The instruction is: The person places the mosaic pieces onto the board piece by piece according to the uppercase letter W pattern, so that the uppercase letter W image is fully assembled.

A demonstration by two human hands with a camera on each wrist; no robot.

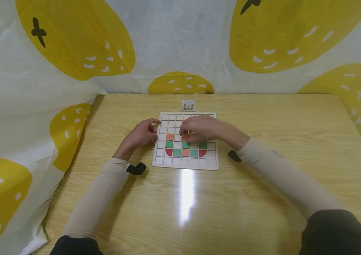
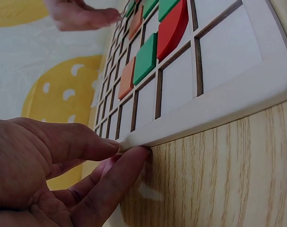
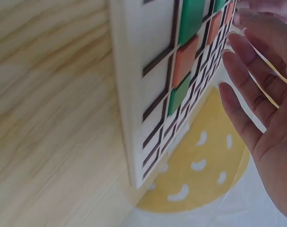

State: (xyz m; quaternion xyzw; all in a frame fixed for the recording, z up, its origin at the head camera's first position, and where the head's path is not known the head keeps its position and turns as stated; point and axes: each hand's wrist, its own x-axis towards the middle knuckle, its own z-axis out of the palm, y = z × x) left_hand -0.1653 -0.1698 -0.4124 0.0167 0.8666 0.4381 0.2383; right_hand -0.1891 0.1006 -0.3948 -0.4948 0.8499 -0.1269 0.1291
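Note:
A square grid board (image 1: 167, 161) lies on the table, its frame pale and its cells partly filled with orange, green and red tiles. At its left edge is my left hand (image 1: 140, 133); in the left wrist view, thumb and a finger grip the board's rim. My right hand (image 1: 203, 127) hovers over the board's middle, fingers loosely bent and spread in the right wrist view, nothing seen in them. An orange tile (image 1: 185, 137) lies under its fingertips; whether they touch it is unclear. Green tiles (image 1: 185, 145) and a curved red tile (image 1: 202, 153) sit nearer me. The hand hides several cells.
A small pattern card (image 1: 188, 105) lies just beyond the board. The wooden table (image 1: 110, 212) runs back to a curtain (image 1: 180, 42) with yellow fruit prints. Black straps or mounts (image 1: 136, 169) stick out at both wrists.

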